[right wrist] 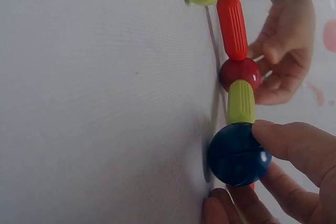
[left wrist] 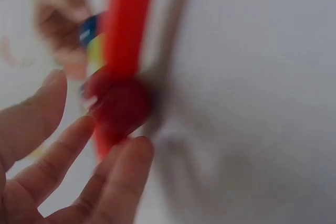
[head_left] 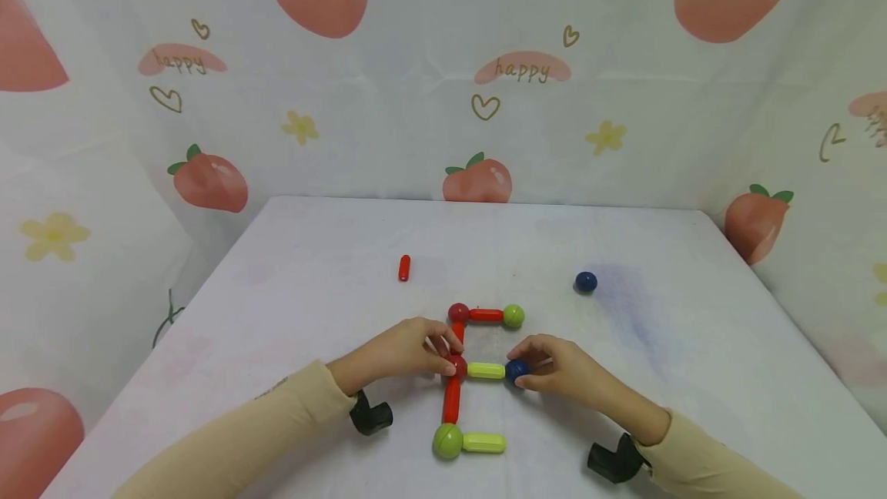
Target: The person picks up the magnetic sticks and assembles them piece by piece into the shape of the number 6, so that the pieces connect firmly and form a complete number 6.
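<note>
A figure of toy sticks and balls lies on the table, shaped like a letter E. Its middle red ball [head_left: 456,366] is held between the thumb and fingers of my left hand [head_left: 409,349]; the left wrist view is blurred there. A yellow-green stick [head_left: 487,370] joins that ball to a blue ball [right wrist: 239,154], which my right hand [head_left: 564,366] pinches. Red sticks [head_left: 451,400] form the spine. At the far end are another red ball [head_left: 459,313], a red stick [head_left: 487,315] and a green ball [head_left: 513,316]. The near end has a larger green ball [head_left: 447,440] with a yellow-green stick [head_left: 484,443].
Beyond the figure, a loose red stick [head_left: 404,268] lies on the white table [head_left: 312,252]. To the right is a loose blue ball [head_left: 586,282]. Black wrist cameras [head_left: 615,460] hang by both sleeves. A printed curtain [head_left: 402,98] stands behind the table.
</note>
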The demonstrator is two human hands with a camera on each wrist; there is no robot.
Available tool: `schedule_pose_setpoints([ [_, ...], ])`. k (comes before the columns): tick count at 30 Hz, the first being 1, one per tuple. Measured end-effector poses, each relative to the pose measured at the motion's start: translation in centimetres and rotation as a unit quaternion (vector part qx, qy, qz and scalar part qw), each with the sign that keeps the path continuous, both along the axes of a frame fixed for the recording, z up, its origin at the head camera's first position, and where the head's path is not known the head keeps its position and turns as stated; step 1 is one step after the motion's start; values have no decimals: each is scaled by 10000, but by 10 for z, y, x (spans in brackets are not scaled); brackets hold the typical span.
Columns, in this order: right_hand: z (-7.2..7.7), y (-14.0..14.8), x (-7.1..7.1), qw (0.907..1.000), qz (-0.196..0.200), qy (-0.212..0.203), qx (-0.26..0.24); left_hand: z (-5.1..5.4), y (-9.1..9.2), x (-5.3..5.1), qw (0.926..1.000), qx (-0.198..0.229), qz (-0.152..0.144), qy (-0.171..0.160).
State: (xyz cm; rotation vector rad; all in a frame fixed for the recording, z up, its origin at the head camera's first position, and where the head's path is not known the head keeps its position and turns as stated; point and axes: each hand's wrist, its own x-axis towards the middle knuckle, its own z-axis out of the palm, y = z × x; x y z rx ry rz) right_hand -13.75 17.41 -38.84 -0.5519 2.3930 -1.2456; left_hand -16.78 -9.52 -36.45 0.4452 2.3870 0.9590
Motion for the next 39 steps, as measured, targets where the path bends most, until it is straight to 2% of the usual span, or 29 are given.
schedule_pose_setpoints([
  [3,0,-1,0,10000,4,38,34,14,-10,-12,9996,143,225,22],
  [6,0,-1,0,9999,-17,83,92,27,-22,-31,9961,412,751,225],
  [9,0,-1,1,9999,-43,96,117,33,-36,-51,9880,631,1365,359],
  [11,0,-1,1,9999,-46,104,108,31,-44,-63,9817,669,1747,353],
  [14,0,-1,1,9999,-61,101,92,20,-52,-79,9730,481,2255,99],
  [18,0,-2,1,9999,-60,60,69,2,-55,-96,9664,-163,2559,-163],
  [22,0,-2,1,10000,-38,46,62,-8,-52,-108,9635,-613,2603,-134],
  [28,-1,-1,0,10000,-48,36,45,-12,-46,-119,9648,-783,2509,81],
  [33,-1,0,0,10000,-63,-38,12,-14,-45,-129,9658,-853,2449,-13],
  [36,-2,0,-1,10000,-52,-39,11,-11,-44,-129,9681,-819,2365,-121],
  [39,-2,0,-1,10000,-37,-43,-5,-4,-41,-124,9718,-810,2210,-134],
])
